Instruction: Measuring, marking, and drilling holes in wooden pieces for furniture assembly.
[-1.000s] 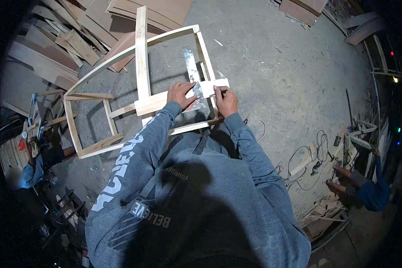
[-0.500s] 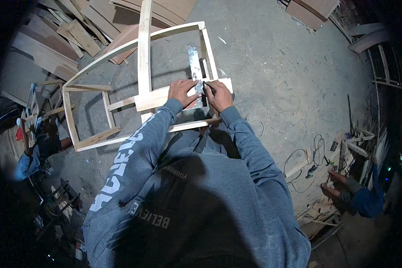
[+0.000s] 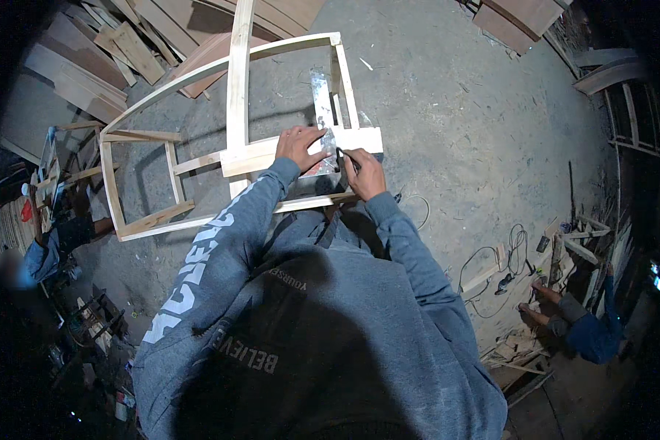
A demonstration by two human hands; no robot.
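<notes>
My left hand (image 3: 298, 148) lies over a pale board, its thumb and forefinger gripping the edge of a speckled silver metal strip (image 3: 320, 99). The strip crosses the pale wooden board (image 3: 360, 139) and sticks out on the far side, with a reddish patch near its lower end. My right hand (image 3: 367, 174) is closed on a thin dark pencil-like stick (image 3: 339, 156), whose tip is at the strip's right edge. The board is part of a curved wooden frame (image 3: 170, 87). A long upright-looking plank (image 3: 237, 95) crosses the frame left of my hands.
Stacked brown panels (image 3: 81, 84) and offcuts lie at the far left. One person (image 3: 44, 264) is at the left edge, another (image 3: 594, 334) at the lower right by wood scraps. A cable (image 3: 517, 246) coils on the grey floor (image 3: 447, 95).
My right hand has moved slightly nearer to me along the strip, drawing the dark stick with it. My left hand stays in place on the strip.
</notes>
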